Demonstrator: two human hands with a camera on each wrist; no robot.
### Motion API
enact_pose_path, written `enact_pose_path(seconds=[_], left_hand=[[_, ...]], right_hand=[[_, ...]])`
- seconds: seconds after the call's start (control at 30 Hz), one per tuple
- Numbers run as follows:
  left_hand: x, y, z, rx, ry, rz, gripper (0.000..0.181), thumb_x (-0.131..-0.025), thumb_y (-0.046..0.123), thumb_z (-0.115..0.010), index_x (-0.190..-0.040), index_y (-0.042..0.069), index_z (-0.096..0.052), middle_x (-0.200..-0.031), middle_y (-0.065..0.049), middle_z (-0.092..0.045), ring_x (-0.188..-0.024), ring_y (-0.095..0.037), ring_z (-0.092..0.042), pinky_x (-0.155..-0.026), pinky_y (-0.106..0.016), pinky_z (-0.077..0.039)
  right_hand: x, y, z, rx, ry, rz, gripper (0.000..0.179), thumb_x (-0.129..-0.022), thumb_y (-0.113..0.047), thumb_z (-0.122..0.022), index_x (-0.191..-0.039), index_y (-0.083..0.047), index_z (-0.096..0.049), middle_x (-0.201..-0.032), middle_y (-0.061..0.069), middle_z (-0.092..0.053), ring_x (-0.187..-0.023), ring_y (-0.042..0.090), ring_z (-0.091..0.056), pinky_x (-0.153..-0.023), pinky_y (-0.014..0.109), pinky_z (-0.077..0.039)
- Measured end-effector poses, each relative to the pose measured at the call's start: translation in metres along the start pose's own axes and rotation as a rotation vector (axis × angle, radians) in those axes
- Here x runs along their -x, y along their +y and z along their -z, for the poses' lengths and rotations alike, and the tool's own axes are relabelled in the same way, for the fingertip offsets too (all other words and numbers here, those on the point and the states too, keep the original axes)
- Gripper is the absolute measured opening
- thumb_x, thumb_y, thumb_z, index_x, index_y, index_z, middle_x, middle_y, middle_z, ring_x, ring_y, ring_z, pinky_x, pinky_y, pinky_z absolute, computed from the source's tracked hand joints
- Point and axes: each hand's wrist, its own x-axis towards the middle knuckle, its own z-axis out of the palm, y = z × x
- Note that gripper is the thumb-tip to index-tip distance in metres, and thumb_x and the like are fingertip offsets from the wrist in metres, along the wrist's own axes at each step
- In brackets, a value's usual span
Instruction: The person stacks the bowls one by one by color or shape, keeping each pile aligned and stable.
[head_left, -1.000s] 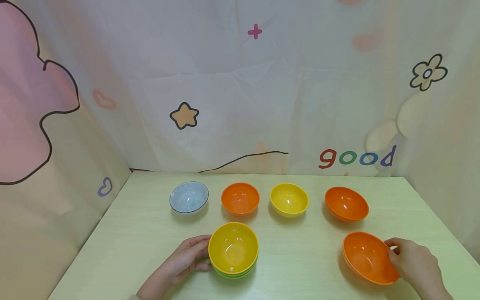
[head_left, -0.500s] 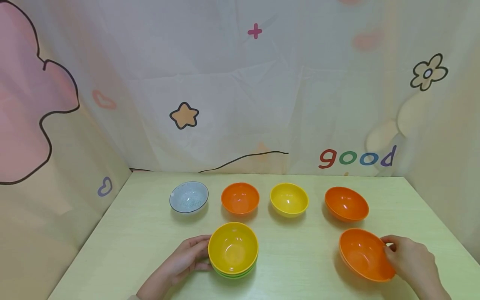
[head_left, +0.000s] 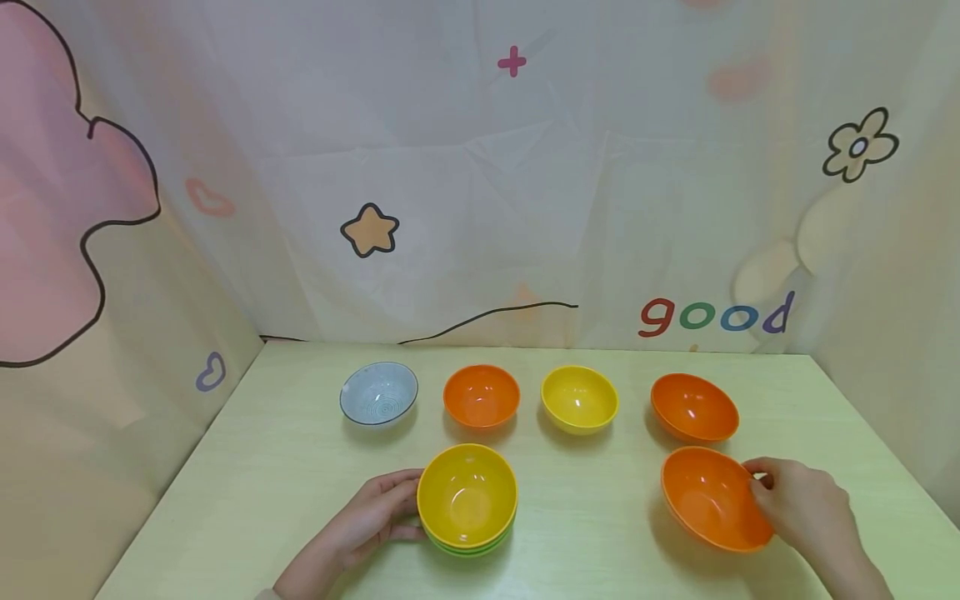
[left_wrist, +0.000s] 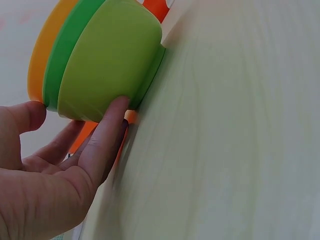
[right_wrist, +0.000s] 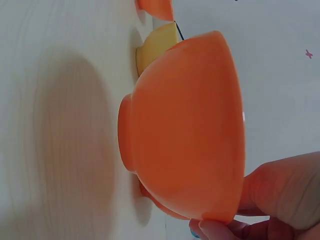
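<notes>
Over the last second the large orange bowl (head_left: 716, 500) travelled left and up the frame, and by this moment it was tilted at the lower right, just below the far-right orange bowl (head_left: 693, 408). The right hand (head_left: 806, 508) travelled with it, pinching its rim at the right side. In the right wrist view its foot hung clear of the worktop (head_left: 585, 525), with a shadow apart from it.

The left hand (head_left: 378, 517) had not shifted: its fingers lay extended against the left side of the bowl stack (head_left: 467, 500) at lower centre, which had also stayed put, yellow above two greens.

Across the middle of the frame, the grey-blue bowl (head_left: 378, 396), smaller orange bowl (head_left: 481, 400), single yellow bowl (head_left: 579, 400) and far-right orange bowl held their places.
</notes>
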Motion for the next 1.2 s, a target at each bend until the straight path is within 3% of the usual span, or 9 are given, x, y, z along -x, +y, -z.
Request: enact_pose_path(seconds=[0.37, 0.67, 1.03, 1.2], left_hand=[[0.001, 0.001, -0.001, 0.005, 0.000, -0.002, 0.057, -0.094, 0.030, -0.051, -0.136, -0.006, -0.037, -0.129, -0.018, -0.053, -0.103, -0.023, -0.061, -0.081, -0.041, -0.054], [0.002, 0.001, -0.001, 0.006, -0.010, -0.001, 0.059, -0.093, 0.032, -0.052, -0.136, -0.005, -0.038, -0.129, -0.018, -0.053, -0.104, -0.023, -0.061, -0.081, -0.041, -0.053], [0.003, 0.001, 0.000, 0.003, -0.016, -0.013, 0.060, -0.092, 0.032, -0.053, -0.135, -0.006, -0.037, -0.127, -0.018, -0.055, -0.101, -0.023, -0.062, -0.080, -0.041, -0.054], [0.002, 0.001, -0.001, 0.001, -0.014, -0.007, 0.060, -0.092, 0.033, -0.053, -0.136, -0.006, -0.037, -0.128, -0.018, -0.054, -0.102, -0.023, -0.062, -0.080, -0.041, -0.054]], right_hand=[[-0.007, -0.018, 0.000, -0.007, -0.008, 0.038, 0.022, -0.081, -0.008, -0.055, -0.096, 0.004, -0.068, -0.072, 0.012, -0.064, -0.053, 0.017, -0.048, -0.046, 0.028, -0.039], [-0.011, -0.035, -0.001, -0.009, -0.001, 0.074, 0.021, -0.081, -0.006, -0.055, -0.094, 0.005, -0.068, -0.062, 0.004, -0.057, -0.051, 0.017, -0.043, -0.046, 0.026, -0.035], [-0.015, -0.054, -0.006, 0.014, 0.112, 0.206, 0.017, -0.076, -0.003, -0.059, -0.086, 0.003, -0.071, -0.073, 0.013, -0.067, -0.052, 0.017, -0.046, -0.043, 0.027, -0.036], [-0.018, -0.065, -0.007, -0.001, 0.108, 0.225, 0.016, -0.077, -0.002, -0.060, -0.086, 0.003, -0.072, -0.073, 0.013, -0.068, -0.048, 0.016, -0.042, -0.042, 0.026, -0.033]])
